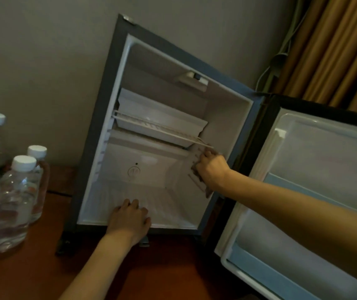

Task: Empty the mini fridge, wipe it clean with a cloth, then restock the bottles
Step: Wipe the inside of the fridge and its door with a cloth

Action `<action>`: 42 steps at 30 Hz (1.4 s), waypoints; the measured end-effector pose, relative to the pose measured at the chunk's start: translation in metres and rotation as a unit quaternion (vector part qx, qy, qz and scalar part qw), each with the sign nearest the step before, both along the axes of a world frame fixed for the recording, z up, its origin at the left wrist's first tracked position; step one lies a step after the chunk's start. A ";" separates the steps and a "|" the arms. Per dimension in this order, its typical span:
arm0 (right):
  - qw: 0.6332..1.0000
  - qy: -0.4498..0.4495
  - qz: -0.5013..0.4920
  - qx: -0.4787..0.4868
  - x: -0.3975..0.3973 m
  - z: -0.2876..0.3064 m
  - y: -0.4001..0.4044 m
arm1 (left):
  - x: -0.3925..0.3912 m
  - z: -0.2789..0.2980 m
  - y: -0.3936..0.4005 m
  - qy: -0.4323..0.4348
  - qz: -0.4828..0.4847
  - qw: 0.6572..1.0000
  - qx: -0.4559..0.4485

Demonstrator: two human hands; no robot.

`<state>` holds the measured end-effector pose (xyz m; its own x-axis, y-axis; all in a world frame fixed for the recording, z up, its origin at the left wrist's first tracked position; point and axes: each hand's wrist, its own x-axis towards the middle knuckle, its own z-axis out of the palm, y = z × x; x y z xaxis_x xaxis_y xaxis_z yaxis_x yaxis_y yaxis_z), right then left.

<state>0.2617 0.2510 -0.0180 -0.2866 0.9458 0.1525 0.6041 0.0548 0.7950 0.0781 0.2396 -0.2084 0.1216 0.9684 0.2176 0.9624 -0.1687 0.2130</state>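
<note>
The picture is dim and warm-toned, soft and slightly blurred all over, with the brightest area the pale inner walls of the mini fridge (227, 118), which catch a weak light from in front. Left of the fridge the water bottles (10, 202) show faint glints and smeared outlines. Straight edges lean and bow towards the frame's borders, and the darkest shadow lies under the fridge.

Smooth white plastic fridge (227, 118) lining, clear glossy plastic bottles (10, 204), polished reddish wood tabletop (43, 278)
</note>
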 end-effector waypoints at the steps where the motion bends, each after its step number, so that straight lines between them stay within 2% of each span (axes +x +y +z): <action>1: 1.000 -0.018 -0.014 -0.012 -0.002 0.004 -0.002 | -0.001 0.007 -0.002 0.002 -0.003 1.000 -0.027; 4: 0.998 0.038 0.042 -0.004 0.001 0.016 -0.014 | -0.007 0.027 -0.011 -0.037 -0.003 0.999 -0.038; 8: 0.978 0.137 0.151 0.042 0.010 0.038 -0.042 | -0.013 0.074 -0.034 -0.091 -0.031 0.987 0.133; 11: 0.944 0.245 0.207 0.079 0.013 0.055 -0.046 | -0.003 0.129 -0.051 -0.046 -0.051 0.963 0.260; 13: 0.911 0.338 0.214 0.100 0.012 0.063 -0.039 | 0.003 0.161 -0.054 0.004 -0.048 0.951 0.304; 16: 0.869 0.465 0.153 0.073 0.002 0.071 -0.024 | 0.000 0.195 -0.053 0.046 -0.010 0.958 0.285; 22: 0.796 0.604 -0.001 -0.037 -0.002 0.070 0.039 | -0.032 0.218 -0.030 0.068 0.056 0.976 0.197; 25: 0.787 0.615 -0.017 -0.040 -0.006 0.067 0.066 | -0.044 0.211 -0.012 0.054 0.040 0.983 0.169; 28: 0.829 0.555 0.003 -0.074 -0.006 0.062 0.098 | -0.045 0.204 -0.001 0.051 0.037 0.982 0.178; 29: 0.829 0.554 0.001 -0.074 -0.006 0.063 0.104 | -0.045 0.202 0.001 0.057 0.041 0.980 0.185; 32: 0.809 0.583 0.014 -0.074 -0.006 0.069 0.104 | -0.046 0.199 0.005 0.055 0.046 0.981 0.183; 38: 0.839 0.541 0.010 -0.058 -0.001 0.068 0.087 | -0.047 0.193 0.005 0.062 0.053 0.979 0.187; 42: 0.841 0.539 0.008 -0.036 -0.001 0.066 0.081 | -0.046 0.193 0.004 0.059 0.059 0.975 0.204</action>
<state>0.2610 0.3324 0.0484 -0.0301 0.9612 0.2742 0.9708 0.0934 -0.2209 0.0325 0.2438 -0.0156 0.0615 0.8124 0.5799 0.9940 -0.1022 0.0377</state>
